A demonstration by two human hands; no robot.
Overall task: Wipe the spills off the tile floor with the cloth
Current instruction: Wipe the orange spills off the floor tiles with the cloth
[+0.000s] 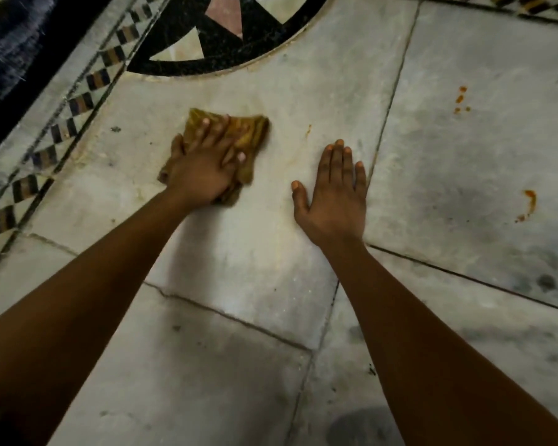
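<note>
A crumpled yellow-brown cloth [248, 132] lies on the pale marble tile floor [255, 246]. My left hand [203, 165] presses down on it with spread fingers. My right hand [334, 191] lies flat on the bare tile to the right of the cloth, fingers straight, holding nothing. A small orange streak [308, 130] marks the tile between the cloth and my right hand. On the tile further right, orange drops [460, 98] sit at the top and a longer orange smear [530, 202] lies lower down.
A round black inlay with pink and cream triangles [219, 33] fills the top centre. A checkered border strip [62, 123] runs diagonally at the left, with a dark fabric edge [10, 43] beyond it. Dark grimy patches [545, 281] mark the right tiles.
</note>
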